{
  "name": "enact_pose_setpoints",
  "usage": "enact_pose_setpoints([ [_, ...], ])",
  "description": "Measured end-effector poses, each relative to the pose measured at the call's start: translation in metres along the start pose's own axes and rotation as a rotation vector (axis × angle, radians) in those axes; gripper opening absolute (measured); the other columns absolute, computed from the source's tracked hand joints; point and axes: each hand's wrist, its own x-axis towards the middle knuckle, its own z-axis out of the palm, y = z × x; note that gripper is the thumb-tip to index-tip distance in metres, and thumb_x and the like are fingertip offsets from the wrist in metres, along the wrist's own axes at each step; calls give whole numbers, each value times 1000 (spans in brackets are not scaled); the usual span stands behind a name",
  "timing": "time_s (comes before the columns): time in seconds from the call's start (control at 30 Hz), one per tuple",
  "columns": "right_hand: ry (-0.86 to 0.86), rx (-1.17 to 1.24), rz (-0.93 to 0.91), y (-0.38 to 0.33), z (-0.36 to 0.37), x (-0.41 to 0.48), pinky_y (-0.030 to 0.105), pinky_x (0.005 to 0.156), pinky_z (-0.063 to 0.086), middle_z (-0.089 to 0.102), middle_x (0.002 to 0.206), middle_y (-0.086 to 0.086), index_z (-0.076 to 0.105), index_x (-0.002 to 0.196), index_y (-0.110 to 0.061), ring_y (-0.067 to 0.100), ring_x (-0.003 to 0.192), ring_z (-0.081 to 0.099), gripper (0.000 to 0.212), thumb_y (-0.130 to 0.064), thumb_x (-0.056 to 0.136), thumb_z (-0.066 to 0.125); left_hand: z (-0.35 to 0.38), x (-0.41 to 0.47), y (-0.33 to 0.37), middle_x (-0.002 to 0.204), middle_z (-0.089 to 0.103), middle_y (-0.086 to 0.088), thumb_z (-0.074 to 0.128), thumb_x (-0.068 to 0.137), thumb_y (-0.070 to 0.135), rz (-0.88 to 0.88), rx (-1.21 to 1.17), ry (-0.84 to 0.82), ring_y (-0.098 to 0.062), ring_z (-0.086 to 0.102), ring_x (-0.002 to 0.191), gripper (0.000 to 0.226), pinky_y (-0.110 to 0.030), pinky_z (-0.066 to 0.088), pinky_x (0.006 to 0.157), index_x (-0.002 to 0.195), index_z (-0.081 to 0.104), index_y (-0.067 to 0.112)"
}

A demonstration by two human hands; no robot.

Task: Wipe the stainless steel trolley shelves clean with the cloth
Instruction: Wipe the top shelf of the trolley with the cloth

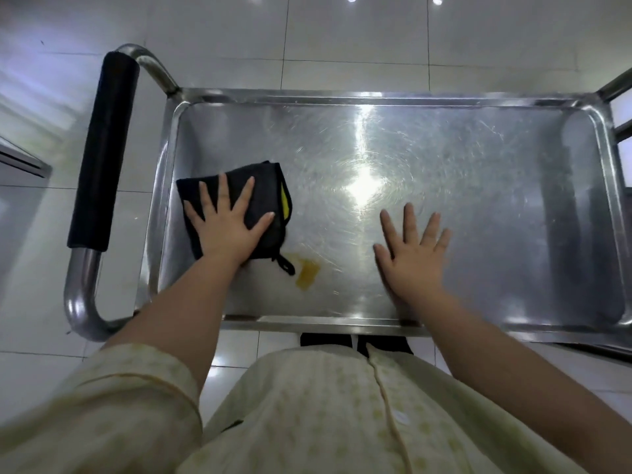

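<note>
**While the left hand (224, 230) pins the cloth (265, 188), the right hand (413, 258) braces on the shelf (496, 206)**

Because a flat palm spreads pressure better than a grip, the left hand lies open on the dark folded cloth. Its fingers (223, 191) are spread wide and straight, so most of the pad is pressed against the steel. The cloth sits at the left end of the trolley's top shelf, near the black-sleeved push handle (102, 152). A yellow strip shows along the cloth's right edge, and a small hanging loop (286, 265) trails from its near corner.

Just beside that loop, a yellowish smear (307, 273) lies on the metal, apart from the cloth and not yet covered by it. It looks like the obvious next target, a short sweep to the right and towards the person.

The right hand is also open, fingers fanned. It is over the near middle of the shelf, close to the front rim, probably to stop the wheeled trolley from rolling under the wiping pressure. That hand is slightly blurred, so whether the palm is fully down cannot be told.

Swirled marks catch the overhead glare across the shelf's centre. Any lower shelves are hidden beneath this one, so the job is judged to be at an early stage.
</note>
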Motion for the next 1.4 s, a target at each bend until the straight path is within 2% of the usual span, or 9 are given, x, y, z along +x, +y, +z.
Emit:
enact_pose_setpoints([
  [0.1,25,3,0,-11,7,-12,63,114,-12,-21,161,0,-15,151,-44,45,144,-21,60,-63,95,0,1,-5,26,165,-10,-2,5,77,88,-6,-6,-20,-39,-12,148,83,-67,-7,113,150,-10,52],
  [0.33,69,13,11,-9,9,-7,61,116,-6,-7,164,-3,3,155,-40,41,148,-11,60,-53,96,8,23,-62,148,164,-15,-3,11,81,86,255,-11,-100,-40,-18,147,80,-68,-15,109,151,-8,51],
  [0.43,69,15,10,-8,8,-7,59,116,-10,-11,163,-6,-4,153,-44,39,148,-14,59,-54,97,10,21,-48,108,165,-12,3,13,78,90,264,-25,-60,-34,-16,148,80,-67,-11,111,149,-6,56],
  [0.6,59,23,19,-11,7,-7,58,116,-13,-18,160,-7,-11,151,-47,39,147,-17,59,-55,96,7,7,-29,-46,165,-9,5,7,73,93,-46,-28,-7,-30,-11,149,79,-64,-7,114,141,-16,63],
  [0.7,57,5,13,-12,7,-5,59,115,-12,-18,161,-5,-12,152,-45,40,147,-18,59,-54,96,6,5,-42,-86,165,-6,0,2,74,91,-82,62,-11,-30,-11,149,79,-65,-4,114,144,-17,59],
  [0.83,58,-4,8,-12,5,-3,62,114,-11,-16,163,-1,-12,152,-43,42,146,-17,58,-52,98,8,14,-61,-30,164,-13,-3,5,77,88,-65,-2,-38,-39,-13,147,78,-69,-7,112,143,-22,56],
  [1.07,44,-6,-2,-9,4,-1,63,115,-8,-14,163,-2,-9,153,-43,42,147,-16,58,-50,101,15,25,-88,113,162,-21,-2,7,78,88,221,-1,-102,-39,-25,145,81,-69,-16,108,147,-16,54],
  [1.17,47,5,-11,-8,4,-1,62,116,-6,-11,164,-3,-6,153,-44,41,147,-15,58,-52,98,12,25,-86,73,163,-18,3,12,78,89,263,-1,-59,-33,-22,147,79,-69,-8,111,146,-15,57],
  [1.4,48,14,-21,-8,8,0,63,115,-8,-10,164,-1,-8,152,-45,42,146,-15,60,-56,96,12,16,-99,-81,163,-19,2,3,74,92,-37,40,-73,-30,-21,148,80,-65,-8,114,145,-17,59],
])
